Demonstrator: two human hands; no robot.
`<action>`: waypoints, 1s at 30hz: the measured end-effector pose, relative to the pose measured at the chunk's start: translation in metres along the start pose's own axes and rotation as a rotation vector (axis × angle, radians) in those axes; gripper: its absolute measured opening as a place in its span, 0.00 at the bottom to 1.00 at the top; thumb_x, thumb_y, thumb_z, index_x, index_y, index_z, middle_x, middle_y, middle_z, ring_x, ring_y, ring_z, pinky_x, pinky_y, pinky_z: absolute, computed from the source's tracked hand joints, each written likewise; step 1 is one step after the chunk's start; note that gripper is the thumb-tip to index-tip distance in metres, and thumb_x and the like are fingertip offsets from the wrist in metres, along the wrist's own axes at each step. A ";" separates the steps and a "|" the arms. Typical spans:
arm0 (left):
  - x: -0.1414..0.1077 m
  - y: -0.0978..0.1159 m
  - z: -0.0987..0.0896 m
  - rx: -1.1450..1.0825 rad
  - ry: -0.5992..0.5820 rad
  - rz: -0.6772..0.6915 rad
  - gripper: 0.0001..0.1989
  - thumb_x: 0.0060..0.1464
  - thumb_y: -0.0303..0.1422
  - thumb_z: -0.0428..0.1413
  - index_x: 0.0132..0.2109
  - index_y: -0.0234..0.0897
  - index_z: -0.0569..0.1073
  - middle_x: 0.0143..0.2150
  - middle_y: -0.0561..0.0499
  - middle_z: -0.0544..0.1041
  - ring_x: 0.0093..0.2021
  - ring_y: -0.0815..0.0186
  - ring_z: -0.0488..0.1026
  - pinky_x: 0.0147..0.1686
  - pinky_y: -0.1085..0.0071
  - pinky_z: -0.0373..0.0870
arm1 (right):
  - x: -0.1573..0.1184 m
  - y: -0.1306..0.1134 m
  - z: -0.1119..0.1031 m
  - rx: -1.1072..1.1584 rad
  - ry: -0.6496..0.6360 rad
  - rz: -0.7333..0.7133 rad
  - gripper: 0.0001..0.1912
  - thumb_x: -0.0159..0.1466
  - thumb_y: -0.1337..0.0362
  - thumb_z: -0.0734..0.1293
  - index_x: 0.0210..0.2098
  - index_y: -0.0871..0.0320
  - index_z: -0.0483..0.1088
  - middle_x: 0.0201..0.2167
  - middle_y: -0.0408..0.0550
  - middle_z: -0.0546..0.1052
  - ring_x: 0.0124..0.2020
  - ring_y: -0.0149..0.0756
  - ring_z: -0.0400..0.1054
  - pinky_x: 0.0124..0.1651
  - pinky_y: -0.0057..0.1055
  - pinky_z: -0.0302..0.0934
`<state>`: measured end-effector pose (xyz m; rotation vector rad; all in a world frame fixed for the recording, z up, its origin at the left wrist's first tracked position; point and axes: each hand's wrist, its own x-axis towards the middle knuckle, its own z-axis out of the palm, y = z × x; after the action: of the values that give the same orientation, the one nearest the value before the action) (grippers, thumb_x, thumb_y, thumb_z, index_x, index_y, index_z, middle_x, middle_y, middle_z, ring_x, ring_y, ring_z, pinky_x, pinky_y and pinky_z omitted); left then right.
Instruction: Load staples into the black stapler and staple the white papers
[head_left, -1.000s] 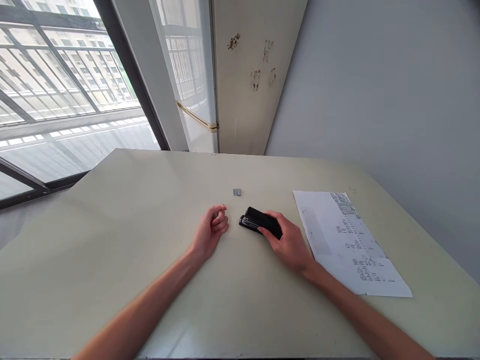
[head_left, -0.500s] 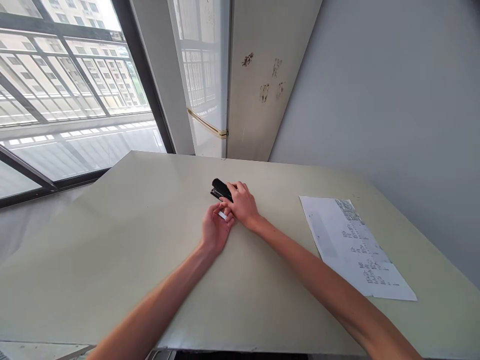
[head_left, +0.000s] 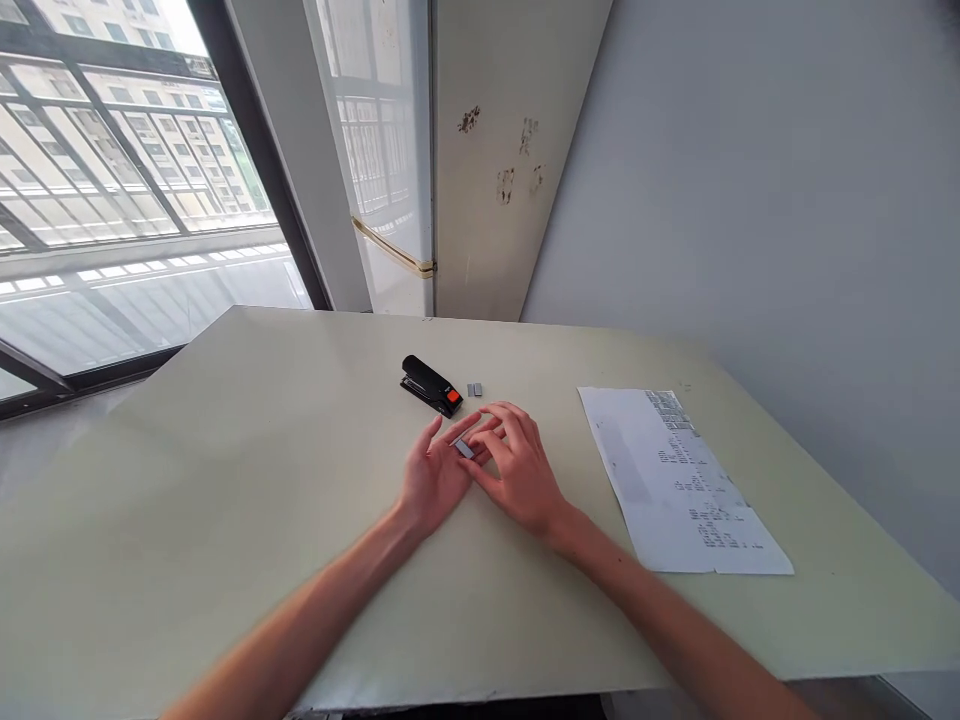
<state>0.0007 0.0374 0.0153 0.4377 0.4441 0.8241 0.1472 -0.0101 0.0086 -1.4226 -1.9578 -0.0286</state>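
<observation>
My left hand (head_left: 439, 478) rests palm up on the table, its fingers extended and a small silver strip of staples (head_left: 464, 449) lying across them. Over those fingers, my right hand (head_left: 517, 465) is bent with thumb and fingertips apart, close around the strip's right end; whether they touch it I cannot tell. Just beyond the left fingertips lies a black stapler (head_left: 431, 385) with an orange patch at its near end. Beside that end are small grey staple pieces (head_left: 475, 390) on the table.
A printed sheet of paper (head_left: 675, 480) lies on the pale table (head_left: 225, 520) to the right of my right arm. Behind the table stand a refrigerator (head_left: 487, 240) and a grey wall (head_left: 750, 200). A window (head_left: 135, 180) is at the left.
My right hand has left the stapler and come back toward my left palm. The stapler's orange patch and the staple pieces beside it are uncovered. My left fingers have opened out, showing the strip.
</observation>
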 end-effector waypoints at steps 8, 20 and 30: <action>-0.004 -0.016 -0.003 0.329 -0.198 -0.048 0.24 0.72 0.47 0.50 0.60 0.35 0.78 0.63 0.38 0.77 0.64 0.46 0.71 0.63 0.51 0.66 | -0.067 0.056 -0.074 -0.108 0.148 0.239 0.11 0.74 0.54 0.65 0.48 0.50 0.77 0.62 0.52 0.73 0.65 0.50 0.66 0.65 0.53 0.64; 0.001 -0.013 -0.002 0.479 -0.201 -0.068 0.21 0.72 0.47 0.50 0.51 0.37 0.81 0.49 0.42 0.77 0.48 0.57 0.73 0.49 0.61 0.71 | -0.192 0.257 -0.184 -0.397 0.276 0.849 0.26 0.65 0.39 0.62 0.39 0.55 0.76 0.51 0.61 0.79 0.59 0.59 0.69 0.60 0.54 0.63; 0.006 -0.008 -0.001 0.488 -0.036 -0.018 0.16 0.65 0.45 0.59 0.47 0.37 0.80 0.43 0.46 0.75 0.40 0.62 0.71 0.44 0.64 0.71 | -0.216 0.189 -0.182 -0.127 0.373 1.076 0.25 0.65 0.43 0.68 0.55 0.50 0.76 0.60 0.52 0.78 0.59 0.55 0.73 0.57 0.50 0.68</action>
<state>0.0088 0.0373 0.0088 0.8969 0.6162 0.6848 0.4328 -0.1874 -0.0433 -2.1902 -0.7404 0.0703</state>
